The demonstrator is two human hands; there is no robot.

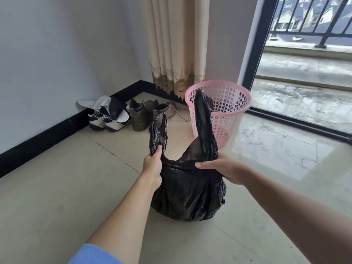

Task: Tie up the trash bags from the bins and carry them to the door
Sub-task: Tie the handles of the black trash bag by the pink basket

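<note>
Item: black trash bag (188, 193), centre of frame, resting on the floor (57, 197), already out of the pink bin (226, 103) that stands just behind it.
Left hand (153, 166): fingers clenched round the bag's left ear.
Right hand (226, 169): pinching the base of the right ear.
Step, as I judge it: tying, with no knot made yet.
Next: I cross both ears and pull them snug.
Room: open floor at lower left. Shoes (122, 115) lie at upper left and the glass door frame (250, 60) stands at right.
</note>
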